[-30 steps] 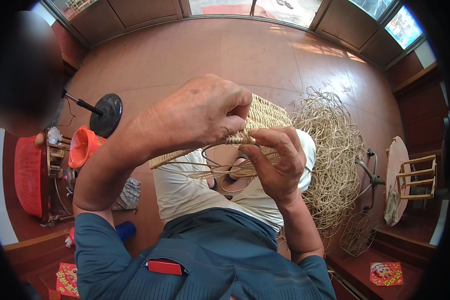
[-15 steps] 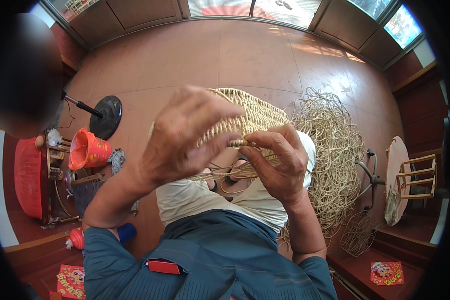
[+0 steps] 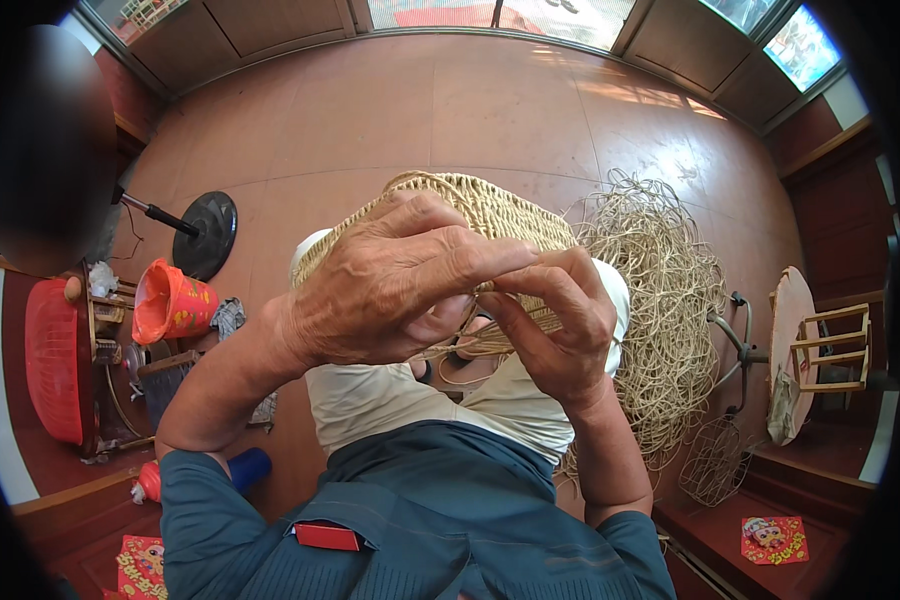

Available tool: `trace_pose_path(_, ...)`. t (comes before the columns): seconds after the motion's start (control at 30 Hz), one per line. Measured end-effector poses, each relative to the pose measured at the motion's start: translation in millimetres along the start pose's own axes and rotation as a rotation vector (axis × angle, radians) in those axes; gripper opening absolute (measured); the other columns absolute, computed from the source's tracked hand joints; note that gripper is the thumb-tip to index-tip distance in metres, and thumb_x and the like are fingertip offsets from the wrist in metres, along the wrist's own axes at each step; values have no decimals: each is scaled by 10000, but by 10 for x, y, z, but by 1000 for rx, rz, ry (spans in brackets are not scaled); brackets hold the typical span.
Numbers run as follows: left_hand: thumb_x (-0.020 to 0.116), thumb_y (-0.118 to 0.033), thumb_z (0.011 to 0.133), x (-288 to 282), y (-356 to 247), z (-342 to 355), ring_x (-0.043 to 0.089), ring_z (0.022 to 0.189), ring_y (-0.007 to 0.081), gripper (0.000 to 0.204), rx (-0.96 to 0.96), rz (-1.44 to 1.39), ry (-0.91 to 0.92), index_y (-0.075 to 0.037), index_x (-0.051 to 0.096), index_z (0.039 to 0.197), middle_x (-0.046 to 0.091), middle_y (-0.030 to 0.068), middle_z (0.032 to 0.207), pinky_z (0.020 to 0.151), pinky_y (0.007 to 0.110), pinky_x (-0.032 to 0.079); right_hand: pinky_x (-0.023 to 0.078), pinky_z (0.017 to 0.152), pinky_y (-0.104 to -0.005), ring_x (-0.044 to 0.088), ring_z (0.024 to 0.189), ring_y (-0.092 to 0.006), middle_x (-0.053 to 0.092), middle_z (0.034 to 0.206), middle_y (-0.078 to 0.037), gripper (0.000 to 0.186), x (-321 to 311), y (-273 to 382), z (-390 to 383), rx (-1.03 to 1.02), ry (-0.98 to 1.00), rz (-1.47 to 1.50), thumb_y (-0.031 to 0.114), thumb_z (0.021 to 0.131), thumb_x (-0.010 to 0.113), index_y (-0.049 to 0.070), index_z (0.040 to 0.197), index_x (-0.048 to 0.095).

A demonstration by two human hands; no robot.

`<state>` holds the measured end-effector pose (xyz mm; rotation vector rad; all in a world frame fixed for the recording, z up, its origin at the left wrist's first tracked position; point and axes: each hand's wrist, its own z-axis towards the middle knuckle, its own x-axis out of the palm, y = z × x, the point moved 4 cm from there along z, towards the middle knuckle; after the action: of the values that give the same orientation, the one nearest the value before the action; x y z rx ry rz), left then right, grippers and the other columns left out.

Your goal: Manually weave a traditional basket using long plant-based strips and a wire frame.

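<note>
A tan woven straw piece point(image 3: 515, 212), shaped like a basket or bag, rests across my knees with loose straw cords point(image 3: 490, 343) hanging beneath my hands. At its near edge, my right hand point(image 3: 562, 325) pinches a straw cord between thumb and fingers. My left hand point(image 3: 395, 285) lies over the left part of the weave, its index finger reaching across to the right fingertips. Its thumb is bent in against the cord under the fingers. The point where the fingertips meet the cord is mostly hidden by my left hand.
A big tangled heap of straw cord point(image 3: 665, 330) lies on the floor to my right, beside a round-topped stool point(image 3: 788, 350). On my left are a red bucket point(image 3: 175, 300), a stand with a black round base point(image 3: 208, 235) and a red plastic basin point(image 3: 55, 360).
My left hand has moved right and closed in on the cord, its index finger now reaching the right fingertips. The right hand stays nearly in place, still pinching.
</note>
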<state>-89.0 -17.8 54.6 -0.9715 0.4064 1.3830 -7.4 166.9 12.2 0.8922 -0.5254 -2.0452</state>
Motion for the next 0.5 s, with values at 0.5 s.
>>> trace_pose_path(0.5, 811, 45, 774, 82, 2, 45, 713, 938, 234, 871, -64, -64, 74, -176, 615, 1594, 777, 14, 1098, 926, 388, 547, 626, 707, -326, 764, 820, -189, 731, 949, -67, 341, -3, 22, -22, 36, 28, -4, 19, 829, 952, 34, 1121, 778)
